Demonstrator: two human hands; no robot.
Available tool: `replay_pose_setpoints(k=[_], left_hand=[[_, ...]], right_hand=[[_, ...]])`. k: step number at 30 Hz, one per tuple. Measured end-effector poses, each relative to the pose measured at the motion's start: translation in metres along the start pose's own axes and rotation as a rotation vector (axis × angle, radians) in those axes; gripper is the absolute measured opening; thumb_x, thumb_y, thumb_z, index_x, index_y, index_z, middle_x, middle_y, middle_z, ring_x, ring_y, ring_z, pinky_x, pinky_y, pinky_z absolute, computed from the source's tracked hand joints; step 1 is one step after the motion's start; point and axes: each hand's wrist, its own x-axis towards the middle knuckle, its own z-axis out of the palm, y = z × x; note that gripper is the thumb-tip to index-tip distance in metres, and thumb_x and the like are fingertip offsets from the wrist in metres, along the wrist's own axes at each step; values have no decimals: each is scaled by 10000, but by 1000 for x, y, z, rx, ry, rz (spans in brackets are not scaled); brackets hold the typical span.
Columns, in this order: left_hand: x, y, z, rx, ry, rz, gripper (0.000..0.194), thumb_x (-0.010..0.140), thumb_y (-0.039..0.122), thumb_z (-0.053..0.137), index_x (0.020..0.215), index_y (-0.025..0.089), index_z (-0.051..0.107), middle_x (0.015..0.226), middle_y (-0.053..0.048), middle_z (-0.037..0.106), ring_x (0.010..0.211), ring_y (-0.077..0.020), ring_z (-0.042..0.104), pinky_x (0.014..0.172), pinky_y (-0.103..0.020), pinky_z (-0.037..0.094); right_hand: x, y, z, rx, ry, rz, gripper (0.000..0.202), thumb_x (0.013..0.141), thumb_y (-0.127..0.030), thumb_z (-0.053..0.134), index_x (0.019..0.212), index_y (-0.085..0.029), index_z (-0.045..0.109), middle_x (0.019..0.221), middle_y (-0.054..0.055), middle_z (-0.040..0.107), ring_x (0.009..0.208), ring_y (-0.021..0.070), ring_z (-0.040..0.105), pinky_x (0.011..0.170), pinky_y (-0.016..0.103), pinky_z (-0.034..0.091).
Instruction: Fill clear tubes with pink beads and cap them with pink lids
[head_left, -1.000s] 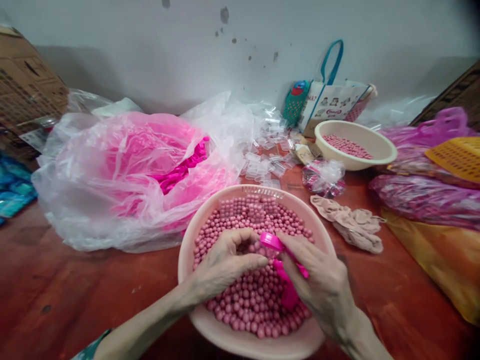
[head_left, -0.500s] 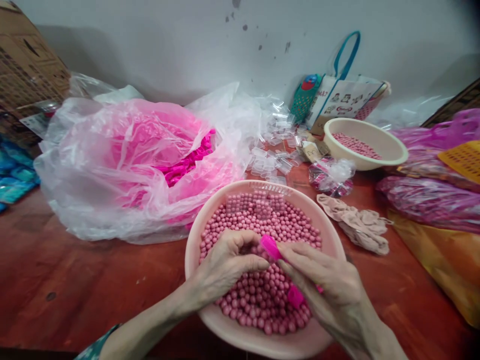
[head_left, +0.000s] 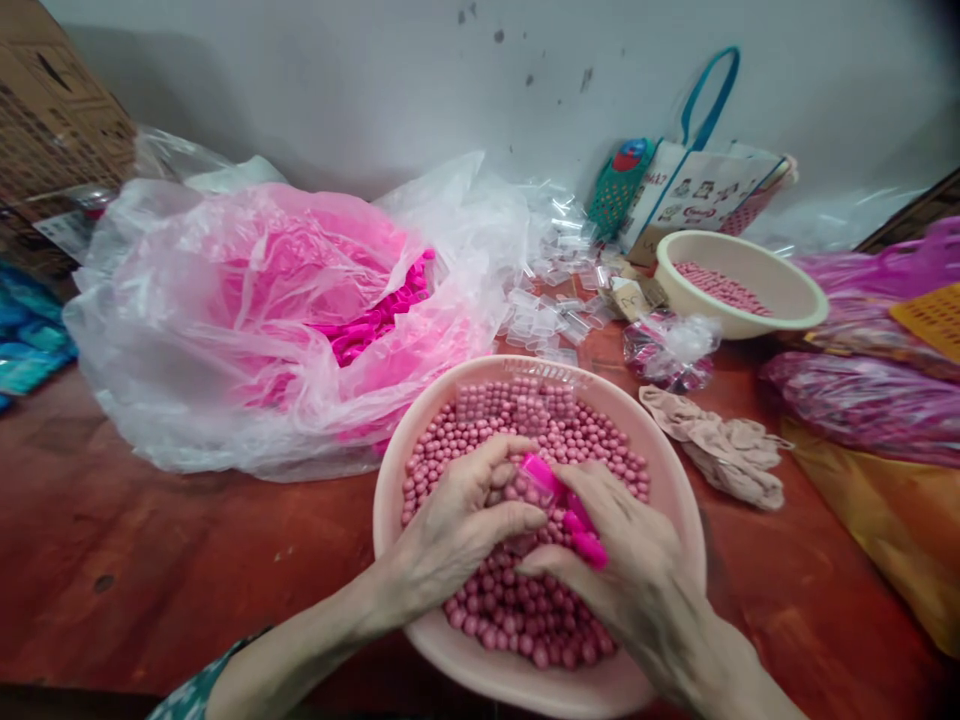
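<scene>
My left hand [head_left: 469, 515] is over a bowl of pink beads [head_left: 495, 600], its thumb and fingers curled round a small clear piece with a bright pink cap [head_left: 541, 473]. Pink beads show at the clear part; whether they are inside it or behind it, I cannot tell. Close on the right, my right hand [head_left: 637, 550] has its fingertips near the cap and its thumb lower, apart from the fingers. Bright pink plastic pieces [head_left: 589, 549] are tucked under its fingers. The pale pink bowl [head_left: 390, 490] stands on the red table.
A clear bag [head_left: 150, 400] of bright pink pieces lies open at left. Clear plastic pieces [head_left: 536, 318] are scattered behind the bowl. Further right are a cream bowl [head_left: 795, 290] with beads, a beige cloth [head_left: 720, 450], a tote bag [head_left: 690, 205] and purple packets [head_left: 862, 405].
My right thumb has moved down and left, away from its fingers. The pink pieces under my right fingers show more. The capped piece stays at my left fingers. The view has shifted slightly.
</scene>
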Motion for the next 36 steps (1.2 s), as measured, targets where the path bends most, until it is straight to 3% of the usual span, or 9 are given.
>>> replay_pose_setpoints(k=[4, 8, 18, 22, 25, 28, 31, 33, 36], left_hand=[[-4, 1, 3, 169, 59, 77, 436, 808, 115, 610, 1189, 314, 536, 982, 38, 586, 917, -140, 528, 820, -245, 401], [-6, 1, 3, 139, 1, 66, 371, 830, 98, 556, 1154, 277, 549, 856, 38, 579, 821, -133, 524, 743, -245, 405], [-8, 5, 1, 68, 0, 7, 201, 813, 71, 512, 959, 187, 587, 752, 32, 537, 718, -119, 499, 649, -224, 381], [-6, 4, 1, 24, 62, 22, 233, 819, 102, 552, 1028, 203, 567, 820, 15, 583, 802, -141, 548, 701, -238, 407], [-4, 4, 0, -99, 61, -16, 342, 832, 149, 579, 1155, 227, 496, 855, 6, 601, 785, -139, 565, 690, -244, 426], [-5, 4, 0, -139, 14, -34, 395, 839, 169, 593, 1204, 245, 462, 893, -2, 608, 830, -149, 577, 719, -254, 445], [-5, 3, 1, -34, 50, 24, 368, 843, 183, 601, 1187, 266, 499, 903, 5, 607, 910, -165, 574, 816, -284, 449], [-6, 1, 1, 51, 94, 67, 387, 845, 185, 601, 1207, 280, 506, 882, 10, 610, 932, -173, 573, 869, -306, 440], [-7, 0, 2, 149, 116, 100, 450, 848, 162, 586, 1262, 300, 481, 952, -2, 624, 957, -183, 574, 892, -317, 441]], right_hand=[[6, -15, 12, -74, -21, 162, 545, 790, -565, 578, 1098, -126, 482, 933, 136, 631, 804, 269, 643, 618, 386, 563], [10, -21, 15, -149, 11, 56, 261, 863, -355, 488, 999, -133, 481, 862, 121, 613, 723, 228, 622, 569, 322, 527], [11, -22, 22, -318, -33, -95, 272, 818, -375, 565, 889, -116, 520, 658, 60, 561, 538, 211, 578, 392, 286, 391], [14, -16, 15, 1, -108, 83, 311, 796, -317, 607, 1029, -126, 528, 869, 103, 626, 736, 235, 629, 576, 333, 521], [15, -6, 0, 492, -137, 382, 521, 746, -329, 701, 1189, -186, 467, 1008, 91, 648, 894, 236, 652, 716, 351, 559], [16, 3, -11, 997, -11, 710, 416, 760, -325, 701, 1095, -180, 502, 814, 38, 682, 641, 170, 679, 577, 286, 573], [17, 5, -10, 1130, 153, 842, 316, 752, -347, 708, 955, -160, 555, 736, 20, 667, 540, 143, 654, 541, 272, 569], [17, 1, -5, 957, 178, 774, 300, 803, -358, 653, 1017, -163, 576, 787, 32, 666, 631, 164, 671, 591, 288, 575], [15, -6, 2, 529, 2, 457, 384, 882, -324, 551, 1234, -184, 493, 967, 68, 656, 869, 208, 656, 741, 329, 562]])
